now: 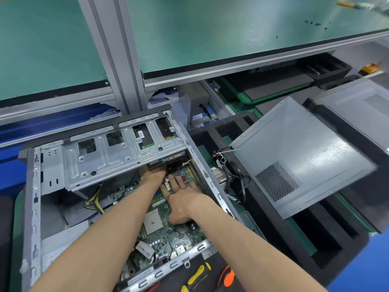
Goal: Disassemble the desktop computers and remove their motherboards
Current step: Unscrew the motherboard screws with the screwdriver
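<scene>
An open grey desktop case (33, 186) lies on its side in front of me. Its green motherboard (168, 237) sits on the case floor, with a bare CPU socket (152, 223) near the middle. A metal drive cage (117, 152) spans the upper part of the case. My left hand (152, 174) reaches under the cage's edge, and its fingers are hidden there. My right hand (181, 199) lies on the motherboard just to the right, fingers stretched flat over the board's upper area.
A detached side panel (299, 157) leans over black foam trays (315, 239) on the right. A loose cable bundle (229, 171) hangs beside the case. Yellow-and-black (197, 275) and orange (228, 277) tool handles lie at the front. Yellow-black power wires (94, 203) run inside the case.
</scene>
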`<state>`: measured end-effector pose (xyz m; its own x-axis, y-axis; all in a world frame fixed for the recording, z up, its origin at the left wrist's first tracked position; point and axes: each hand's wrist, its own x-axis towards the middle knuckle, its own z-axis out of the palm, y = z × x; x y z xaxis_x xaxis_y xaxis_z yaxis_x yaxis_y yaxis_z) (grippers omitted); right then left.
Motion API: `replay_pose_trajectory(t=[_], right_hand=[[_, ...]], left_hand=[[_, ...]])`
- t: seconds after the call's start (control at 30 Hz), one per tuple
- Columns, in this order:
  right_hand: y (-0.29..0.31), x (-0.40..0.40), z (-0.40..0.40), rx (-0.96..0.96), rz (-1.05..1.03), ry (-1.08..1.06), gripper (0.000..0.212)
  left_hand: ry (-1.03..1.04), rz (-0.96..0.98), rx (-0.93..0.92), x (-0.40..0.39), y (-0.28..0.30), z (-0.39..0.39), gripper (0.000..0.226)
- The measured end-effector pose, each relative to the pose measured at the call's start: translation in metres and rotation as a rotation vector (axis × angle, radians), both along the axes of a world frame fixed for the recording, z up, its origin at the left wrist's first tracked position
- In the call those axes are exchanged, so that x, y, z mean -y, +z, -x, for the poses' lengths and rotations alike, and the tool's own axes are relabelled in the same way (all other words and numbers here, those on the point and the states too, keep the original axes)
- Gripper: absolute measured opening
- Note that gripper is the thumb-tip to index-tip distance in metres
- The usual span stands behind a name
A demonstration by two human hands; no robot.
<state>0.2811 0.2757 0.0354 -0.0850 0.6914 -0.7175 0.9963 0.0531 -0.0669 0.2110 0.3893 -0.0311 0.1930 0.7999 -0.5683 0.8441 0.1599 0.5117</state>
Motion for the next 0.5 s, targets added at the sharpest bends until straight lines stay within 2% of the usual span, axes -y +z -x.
replay_pose_trajectory(t=[0.2,0.33,0.5], right_hand=[[0.004,0.000,0.001,0.007,0.024,0.000,0.092],[0.008,0.001,0.002,0.000,0.032,-0.017,0.086],[0.021,0.007,0.002,-0.051,-0.042,-0.069,0.065]], left_hand=[[-0.214,-0.130,-0.105,0.015,0.033,-0.004,0.036],[-0.238,-0.172,-0.031,0.030,0.042,0.000,0.033],[-0.239,-0.190,0.111,0.038,0.048,0.014,0.027]])
